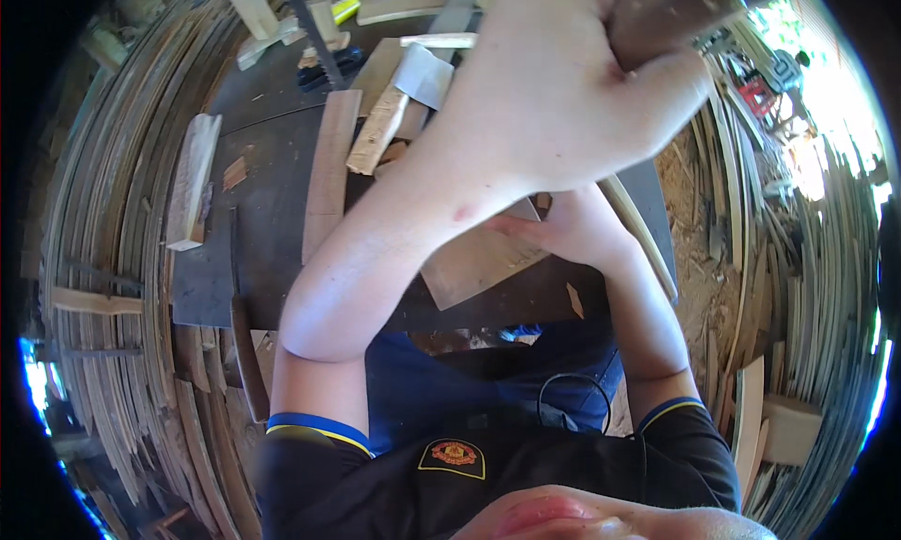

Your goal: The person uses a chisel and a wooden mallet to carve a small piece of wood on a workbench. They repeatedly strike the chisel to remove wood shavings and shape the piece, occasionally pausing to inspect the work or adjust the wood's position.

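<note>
Closest to the camera, the left hand (572, 90) looms large over the middle of the scene, its fingers closed around a brown wooden piece (680, 15) that runs out past the upper edge of the view. Lower down and partly hidden behind it, the right hand (587, 228) reaches over a flat wooden board (479, 270), which lies at an angle on the dark counter (221, 291) near the person's lap. A finger of that hand stretches toward the left; whether the rest grip anything, I cannot tell. Left of the raised forearm lies a reddish-brown plank (328, 169), with a rough wooden length (378, 135) beside it and a grey sheet (424, 76) over that length's upper end. Farther left sits a pale wooden block (192, 183). Stacked wood strips (122, 221) fill the left side, and more stand to the right.
</note>
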The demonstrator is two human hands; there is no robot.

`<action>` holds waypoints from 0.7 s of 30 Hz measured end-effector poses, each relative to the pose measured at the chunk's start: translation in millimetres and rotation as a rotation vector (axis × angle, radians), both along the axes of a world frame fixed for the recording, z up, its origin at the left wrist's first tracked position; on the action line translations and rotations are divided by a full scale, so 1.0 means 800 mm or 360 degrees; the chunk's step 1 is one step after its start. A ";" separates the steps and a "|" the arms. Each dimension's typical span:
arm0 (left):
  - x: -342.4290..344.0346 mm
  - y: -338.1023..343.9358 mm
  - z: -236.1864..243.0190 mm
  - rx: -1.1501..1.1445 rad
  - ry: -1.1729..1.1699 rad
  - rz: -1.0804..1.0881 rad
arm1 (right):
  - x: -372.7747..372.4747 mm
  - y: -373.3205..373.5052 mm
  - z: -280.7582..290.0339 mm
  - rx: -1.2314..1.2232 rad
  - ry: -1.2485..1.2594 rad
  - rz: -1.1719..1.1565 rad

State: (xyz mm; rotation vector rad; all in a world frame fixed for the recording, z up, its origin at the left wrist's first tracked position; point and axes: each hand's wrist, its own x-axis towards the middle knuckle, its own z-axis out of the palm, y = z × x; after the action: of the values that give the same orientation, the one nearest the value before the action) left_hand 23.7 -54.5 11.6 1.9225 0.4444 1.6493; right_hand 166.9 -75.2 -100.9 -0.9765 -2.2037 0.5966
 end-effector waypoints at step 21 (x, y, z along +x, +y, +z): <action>-0.015 -0.001 0.007 -0.0200 0.0181 0.0089 | -0.004 0.011 -0.021 0.0261 0.0044 0.0051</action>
State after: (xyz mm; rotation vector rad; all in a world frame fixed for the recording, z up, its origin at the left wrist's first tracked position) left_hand 11.7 -55.4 17.3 1.9320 0.6368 1.5135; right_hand 163.5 -66.5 -117.6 -0.8443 -2.2085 0.4332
